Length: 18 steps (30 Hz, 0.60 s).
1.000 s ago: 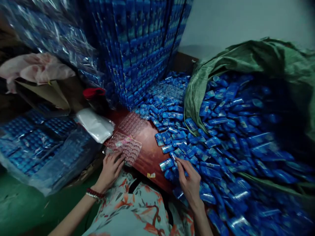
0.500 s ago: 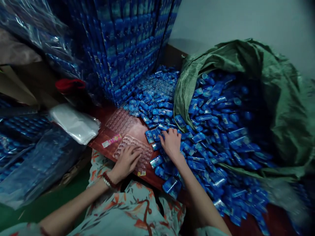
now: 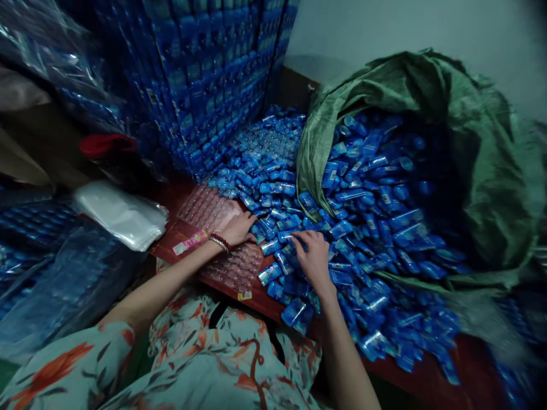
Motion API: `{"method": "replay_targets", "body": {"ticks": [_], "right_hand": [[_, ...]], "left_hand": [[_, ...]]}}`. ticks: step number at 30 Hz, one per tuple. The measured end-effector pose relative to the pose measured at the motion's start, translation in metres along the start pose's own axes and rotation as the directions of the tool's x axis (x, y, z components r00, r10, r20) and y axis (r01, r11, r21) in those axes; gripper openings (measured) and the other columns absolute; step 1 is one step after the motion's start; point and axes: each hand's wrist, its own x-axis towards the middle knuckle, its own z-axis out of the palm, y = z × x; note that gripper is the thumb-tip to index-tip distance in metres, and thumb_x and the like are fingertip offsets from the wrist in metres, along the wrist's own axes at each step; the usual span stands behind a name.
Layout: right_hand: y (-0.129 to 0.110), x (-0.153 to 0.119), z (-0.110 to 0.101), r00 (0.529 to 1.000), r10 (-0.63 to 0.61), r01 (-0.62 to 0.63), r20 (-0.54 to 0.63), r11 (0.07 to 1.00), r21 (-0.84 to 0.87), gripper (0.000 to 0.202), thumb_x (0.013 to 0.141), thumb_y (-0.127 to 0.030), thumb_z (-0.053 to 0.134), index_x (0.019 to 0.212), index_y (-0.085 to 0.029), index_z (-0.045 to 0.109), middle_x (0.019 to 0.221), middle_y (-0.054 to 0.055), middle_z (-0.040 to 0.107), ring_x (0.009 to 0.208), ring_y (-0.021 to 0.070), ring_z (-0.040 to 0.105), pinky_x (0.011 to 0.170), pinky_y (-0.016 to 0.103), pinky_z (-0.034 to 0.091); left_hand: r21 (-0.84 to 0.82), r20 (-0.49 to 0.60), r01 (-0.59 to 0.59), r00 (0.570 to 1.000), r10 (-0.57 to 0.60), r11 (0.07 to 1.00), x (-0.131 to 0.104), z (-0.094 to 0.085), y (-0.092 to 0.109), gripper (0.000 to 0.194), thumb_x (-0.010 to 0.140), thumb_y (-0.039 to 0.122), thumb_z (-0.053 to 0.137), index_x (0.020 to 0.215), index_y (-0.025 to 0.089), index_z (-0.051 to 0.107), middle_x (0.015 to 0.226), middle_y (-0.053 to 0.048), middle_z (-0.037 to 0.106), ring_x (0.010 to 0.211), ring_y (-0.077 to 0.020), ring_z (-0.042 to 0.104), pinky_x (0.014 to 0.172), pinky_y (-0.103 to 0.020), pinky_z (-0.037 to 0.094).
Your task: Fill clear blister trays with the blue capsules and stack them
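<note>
On the red table [image 3: 171,232] | left hand [image 3: 239,229] at bottles' edge, grip unclear | right hand [image 3: 315,255] on loose blue bottles [image 3: 277,188], grip unclear | clear tray [image 3: 239,273] by left wrist | stack [image 3: 209,85] packed, many bottles loose around green sack [image 3: 322,128]

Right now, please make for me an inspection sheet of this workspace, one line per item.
Surface: red table, partly covered
Job's things: loose blue packs in a jumbled heap; two clear moulded trays lying left of it
Clutter: pink strip, yellow label, clear plastic sheets
Hands: left hand and right hand at the heap; grips unclear
Cables: nothing seen
Surroundings: tall blue stack, open green sack, pale wall
</note>
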Motion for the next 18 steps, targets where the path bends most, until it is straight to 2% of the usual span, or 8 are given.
{"method": "replay_targets", "body": {"ticks": [2,5,10,12,14,16,18], "right_hand": [[0.001,-0.013,-0.003,0.996,-0.068,0.068,0.065,0.998,-0.007,0.02,0.089,-0.025,0.048,0.098,-0.025,0.066,0.099,0.005,0.063,0.097,0.0229,0.047,0.079,0.036,0.033],[-0.007,-0.022,0.005,0.973,-0.183,0.192,0.144,0.98,-0.055,0.021,0.088,-0.021,0.05,0.103,-0.026,0.065,0.107,0.005,0.063,0.102,0.0241,0.045,0.083,0.04,0.03],[-0.018,-0.009,0.016,0.959,-0.2,0.227,0.199,0.966,-0.126,0.024,0.089,-0.018,0.047,0.105,-0.024,0.063,0.111,0.007,0.062,0.104,0.0252,0.044,0.084,0.042,0.029],[-0.018,-0.005,0.011,0.961,-0.198,0.225,0.193,0.966,-0.13,0.025,0.089,-0.016,0.046,0.104,-0.025,0.064,0.111,0.007,0.062,0.104,0.0254,0.045,0.086,0.044,0.028],[-0.019,-0.008,0.003,0.962,-0.203,0.221,0.18,0.972,-0.083,0.024,0.09,-0.018,0.046,0.103,-0.026,0.064,0.109,0.006,0.063,0.103,0.0249,0.047,0.087,0.044,0.029],[-0.023,-0.015,-0.002,0.962,-0.212,0.21,0.169,0.977,0.032,0.023,0.091,-0.023,0.046,0.106,-0.027,0.063,0.107,0.005,0.063,0.1,0.0228,0.049,0.085,0.041,0.032],[-0.032,-0.026,-0.001,0.959,-0.228,0.202,0.171,0.967,0.153,0.025,0.092,-0.027,0.046,0.112,-0.026,0.06,0.109,0.005,0.062,0.099,0.0206,0.051,0.083,0.036,0.036]], "left_hand": [[-0.035,-0.001,-0.03,1.0,0.03,0.999,-0.001,0.001,-0.004,0.042,0.073,0.033,0.069,0.107,0.014,0.054,0.102,-0.013,0.056,0.093,-0.0271,0.055,0.078,-0.035,0.044],[-0.174,-0.061,-0.096,0.994,0.087,0.98,-0.001,0.002,-0.01,0.03,0.076,0.026,0.065,0.101,0.014,0.055,0.101,-0.011,0.059,0.096,-0.0252,0.055,0.082,-0.035,0.043],[-0.3,-0.128,-0.133,0.987,0.098,0.945,-0.013,-0.011,-0.011,0.018,0.086,0.025,0.051,0.099,0.014,0.055,0.099,-0.009,0.061,0.093,-0.0206,0.057,0.084,-0.033,0.043],[-0.344,-0.198,-0.106,0.98,0.039,0.933,-0.029,-0.023,-0.009,0.021,0.087,0.028,0.05,0.101,0.014,0.056,0.1,-0.008,0.062,0.094,-0.0201,0.057,0.085,-0.033,0.043],[-0.4,-0.245,-0.029,0.966,-0.076,0.916,-0.05,-0.034,-0.005,0.028,0.086,0.034,0.052,0.104,0.014,0.056,0.1,-0.007,0.063,0.09,-0.0194,0.058,0.082,-0.032,0.044],[-0.471,-0.231,0.077,0.951,-0.207,0.879,-0.071,-0.042,-0.003,0.034,0.085,0.04,0.053,0.108,0.016,0.056,0.1,-0.006,0.063,0.086,-0.0179,0.059,0.076,-0.029,0.046],[-0.531,-0.19,0.15,0.938,-0.289,0.834,-0.089,-0.043,-0.004,0.035,0.085,0.042,0.051,0.108,0.017,0.058,0.101,-0.005,0.064,0.085,-0.0174,0.06,0.074,-0.028,0.047]]}}
